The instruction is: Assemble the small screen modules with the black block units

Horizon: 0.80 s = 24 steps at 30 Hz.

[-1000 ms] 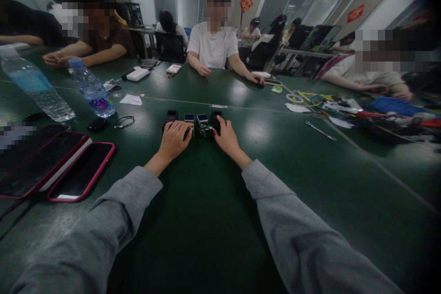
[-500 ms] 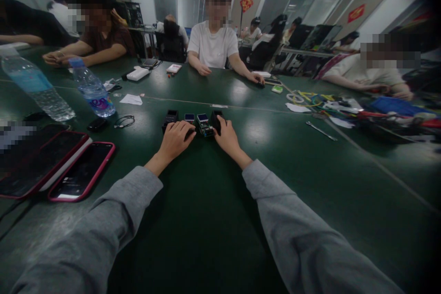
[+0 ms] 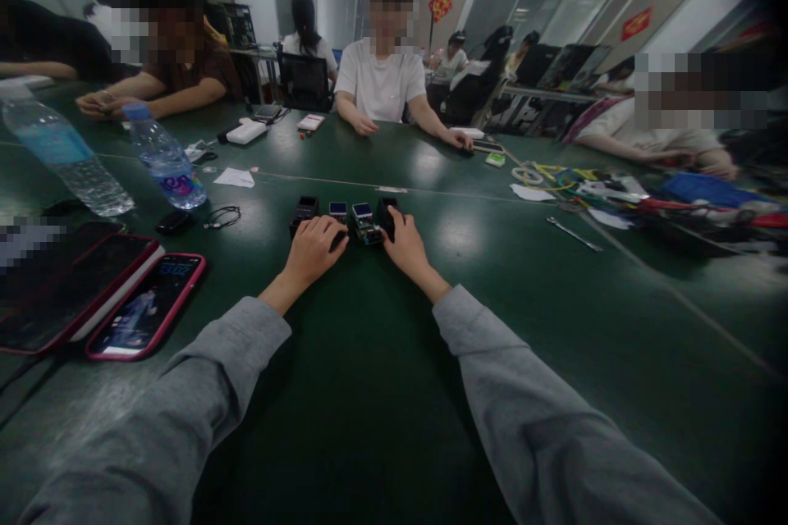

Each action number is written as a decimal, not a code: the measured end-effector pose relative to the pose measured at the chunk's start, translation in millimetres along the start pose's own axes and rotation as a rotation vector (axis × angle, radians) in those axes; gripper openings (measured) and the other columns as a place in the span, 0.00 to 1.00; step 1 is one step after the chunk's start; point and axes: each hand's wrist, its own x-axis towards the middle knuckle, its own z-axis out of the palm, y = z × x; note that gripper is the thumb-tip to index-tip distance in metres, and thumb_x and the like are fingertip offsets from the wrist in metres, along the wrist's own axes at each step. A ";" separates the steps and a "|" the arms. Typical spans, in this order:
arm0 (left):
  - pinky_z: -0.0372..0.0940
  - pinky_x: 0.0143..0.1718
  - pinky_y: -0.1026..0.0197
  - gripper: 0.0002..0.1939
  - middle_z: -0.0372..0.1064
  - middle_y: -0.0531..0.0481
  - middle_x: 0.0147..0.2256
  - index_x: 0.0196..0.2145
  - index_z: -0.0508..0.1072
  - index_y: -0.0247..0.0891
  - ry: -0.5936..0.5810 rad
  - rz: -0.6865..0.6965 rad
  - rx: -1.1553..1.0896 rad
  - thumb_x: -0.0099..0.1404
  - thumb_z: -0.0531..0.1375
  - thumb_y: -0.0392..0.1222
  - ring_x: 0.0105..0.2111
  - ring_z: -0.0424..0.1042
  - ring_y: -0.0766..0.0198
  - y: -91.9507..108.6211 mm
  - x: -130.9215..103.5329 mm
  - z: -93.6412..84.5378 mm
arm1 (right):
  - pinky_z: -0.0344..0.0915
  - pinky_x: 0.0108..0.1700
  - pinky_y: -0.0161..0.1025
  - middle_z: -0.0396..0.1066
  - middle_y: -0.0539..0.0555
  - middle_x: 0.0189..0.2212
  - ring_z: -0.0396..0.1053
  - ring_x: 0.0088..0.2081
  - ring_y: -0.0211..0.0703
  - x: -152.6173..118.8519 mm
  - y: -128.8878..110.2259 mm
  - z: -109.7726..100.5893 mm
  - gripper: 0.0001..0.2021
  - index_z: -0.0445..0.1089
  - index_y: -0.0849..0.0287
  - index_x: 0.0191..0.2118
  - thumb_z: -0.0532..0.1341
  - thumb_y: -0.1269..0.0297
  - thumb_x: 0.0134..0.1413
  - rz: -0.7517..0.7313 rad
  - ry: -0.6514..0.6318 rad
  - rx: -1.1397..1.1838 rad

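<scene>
My left hand (image 3: 316, 248) is closed over a small black piece, part of which shows by the thumb. Just behind those fingers stands a black boxy casing (image 3: 306, 207). My right hand (image 3: 407, 244) is curled with thumb and fingers against another black casing (image 3: 387, 205). Between the hands lies a green circuit board (image 3: 369, 235) with a small screen (image 3: 362, 211) at its upper end. To the left of it is a second small screen (image 3: 338, 209), its lower part beside my left fingers. How these parts join is too small to make out.
On the left are a pink-edged phone (image 3: 148, 308), two water bottles (image 3: 165, 160), a black cable (image 3: 222, 217) and a dark tablet-like device (image 3: 80, 287). Rightward lie a wrench (image 3: 574, 235) and a heap of cables (image 3: 677, 205). Across the table (image 3: 357, 394) sits a person in white (image 3: 382, 82).
The phone screen has lit up, showing a clock and a picture. A person seated in the background has changed head posture. Both my hands stay nearly in place.
</scene>
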 end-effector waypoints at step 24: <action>0.58 0.48 0.48 0.12 0.71 0.45 0.43 0.43 0.71 0.41 0.036 -0.067 0.017 0.70 0.51 0.45 0.47 0.66 0.53 1.5 0.9 -3.1 | 0.68 0.48 0.51 0.60 0.66 0.49 0.68 0.46 0.55 0.8 1.1 0.4 0.29 0.52 0.62 0.65 0.55 0.61 0.60 -0.019 0.013 0.007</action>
